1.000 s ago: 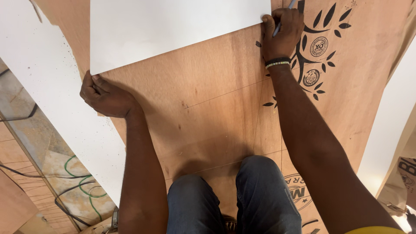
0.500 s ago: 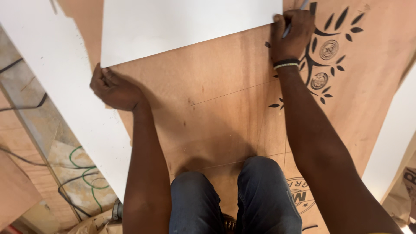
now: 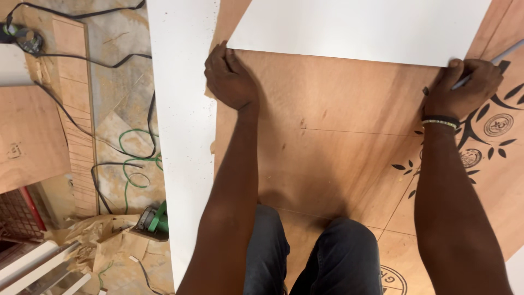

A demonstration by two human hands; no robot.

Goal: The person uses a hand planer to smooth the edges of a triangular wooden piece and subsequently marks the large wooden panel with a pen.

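I kneel on a brown plywood sheet [image 3: 338, 125] with thin pencil lines and black printed leaf marks at the right. A white laminate sheet [image 3: 360, 27] lies across its far end. My left hand [image 3: 229, 76] presses down at the white sheet's near left corner, fingers curled against its edge. My right hand [image 3: 464, 90], with a beaded band on the wrist, rests at the sheet's near right corner and grips a thin grey pencil [image 3: 499, 60] whose tip meets the edge.
A long white board [image 3: 183, 136] runs along the plywood's left side. Left of it, the dusty floor holds black and green cables [image 3: 131, 147], a green power tool [image 3: 155, 221], crumpled brown paper and a plywood offcut [image 3: 30, 136].
The view has swung to the right, so the floor at the left shows more. Both hands keep their places at the white sheet's near corners.
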